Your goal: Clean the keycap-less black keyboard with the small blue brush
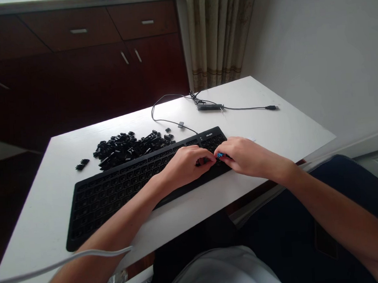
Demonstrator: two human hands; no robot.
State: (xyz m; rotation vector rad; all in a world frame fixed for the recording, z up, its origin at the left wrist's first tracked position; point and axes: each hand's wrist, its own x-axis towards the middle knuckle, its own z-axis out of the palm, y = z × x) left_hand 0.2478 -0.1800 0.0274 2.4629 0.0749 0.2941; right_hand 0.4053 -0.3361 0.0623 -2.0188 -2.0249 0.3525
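Note:
A black keyboard (114, 189) lies slanted on the white table (273, 126), most of its keycaps removed. My left hand (186, 163) rests on its right part, fingers curled on the keys. My right hand (245, 154) meets it there, pinching a small blue tool (220, 155) at the fingertips. A heap of loose black keycaps (127, 146) sits just behind the keyboard, with a few more (82, 164) off to the left.
The keyboard's black cable (174, 116) loops to the back of the table, next to a small black adapter (210, 107) and a USB plug (271, 107). A white cable (55, 265) crosses my left forearm. Dark wooden cabinets and a curtain stand behind.

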